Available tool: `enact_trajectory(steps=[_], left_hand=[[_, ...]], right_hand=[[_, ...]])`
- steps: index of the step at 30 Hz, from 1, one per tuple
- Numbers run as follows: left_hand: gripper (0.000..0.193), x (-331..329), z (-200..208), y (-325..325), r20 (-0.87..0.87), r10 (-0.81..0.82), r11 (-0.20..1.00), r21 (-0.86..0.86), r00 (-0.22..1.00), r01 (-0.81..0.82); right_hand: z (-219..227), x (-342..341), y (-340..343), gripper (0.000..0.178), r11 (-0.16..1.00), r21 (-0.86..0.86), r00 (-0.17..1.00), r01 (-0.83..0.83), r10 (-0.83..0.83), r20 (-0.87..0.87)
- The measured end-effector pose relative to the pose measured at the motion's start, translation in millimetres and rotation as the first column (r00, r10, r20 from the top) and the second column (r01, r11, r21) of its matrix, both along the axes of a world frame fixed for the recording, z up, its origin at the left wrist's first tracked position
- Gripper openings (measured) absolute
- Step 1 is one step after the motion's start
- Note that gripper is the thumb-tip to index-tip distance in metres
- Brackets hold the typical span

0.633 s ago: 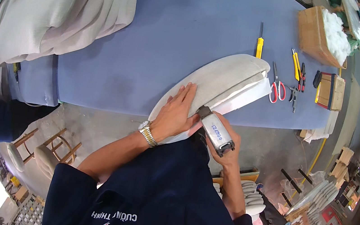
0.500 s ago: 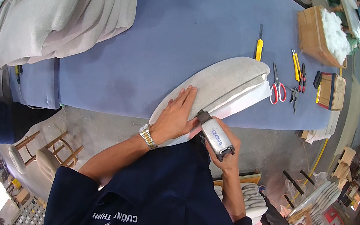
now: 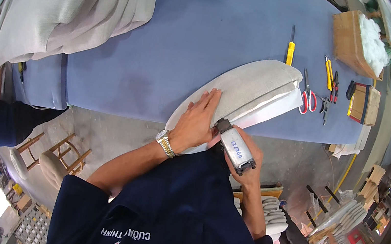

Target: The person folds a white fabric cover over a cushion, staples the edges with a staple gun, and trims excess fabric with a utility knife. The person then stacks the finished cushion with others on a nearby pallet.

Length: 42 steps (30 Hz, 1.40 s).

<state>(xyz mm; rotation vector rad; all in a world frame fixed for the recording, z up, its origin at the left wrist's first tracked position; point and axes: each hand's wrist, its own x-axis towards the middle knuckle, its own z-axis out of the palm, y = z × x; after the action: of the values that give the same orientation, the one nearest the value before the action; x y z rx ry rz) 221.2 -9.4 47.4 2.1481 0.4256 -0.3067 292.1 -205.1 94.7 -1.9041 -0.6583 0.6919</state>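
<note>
A curved, grey fabric-covered cushion (image 3: 239, 86) lies at the table's near edge, with a white strip (image 3: 276, 111) along its near side. My left hand (image 3: 197, 121) rests on its near left part, fingers stretched out over the fabric and thumb toward the near side. Wrapped in my right hand (image 3: 255, 149) is a silver staple gun (image 3: 237, 149). Its dark nose points at the cushion's near edge, close to my left thumb; whether it touches is not clear.
Grey covered pieces (image 3: 71, 12) are heaped at the far left of the blue table (image 3: 194, 18). To the right lie a yellow screwdriver (image 3: 290, 53), red-handled scissors (image 3: 308, 100), a yellow cutter (image 3: 329, 73) and pliers (image 3: 335, 86). A carton of white stuffing (image 3: 352, 41) stands beyond. Other people work nearby.
The table and its tools sit slightly further right in the picture. My left hand stays on the cushion, and the staple gun's nose remains by the same edge.
</note>
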Motion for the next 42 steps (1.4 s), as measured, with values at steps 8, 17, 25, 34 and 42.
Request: enact_trajectory(steps=[8,17,25,34,42], left_hand=[[0.106,-3,5,2,-0.009,0.004,0.999,-0.053,1.000,-0.005],[0.111,-1,3,-1,0.022,-0.063,0.998,-0.029,0.998,0.064],[0.122,-19,-14,46,0.219,-0.236,0.881,-0.364,0.947,0.304],[0.110,-41,-9,16,-0.111,-0.140,0.988,-0.080,0.984,0.131],[0.104,-42,3,20,-0.131,-0.168,0.986,-0.024,0.977,0.166]], right_hand=[[7,-6,-1,0.060,0.996,-0.053,0.998,-0.065,0.066,0.016],[-15,-7,-13,0.062,0.999,-0.030,0.998,-0.036,0.038,0.055],[-14,-12,-15,0.062,0.999,0.004,0.994,-0.033,0.033,0.101],[-15,-33,-12,0.059,0.998,-0.019,0.990,0.057,-0.055,0.128],[-16,-33,-16,0.069,0.999,-0.052,0.995,0.016,-0.011,0.096]])
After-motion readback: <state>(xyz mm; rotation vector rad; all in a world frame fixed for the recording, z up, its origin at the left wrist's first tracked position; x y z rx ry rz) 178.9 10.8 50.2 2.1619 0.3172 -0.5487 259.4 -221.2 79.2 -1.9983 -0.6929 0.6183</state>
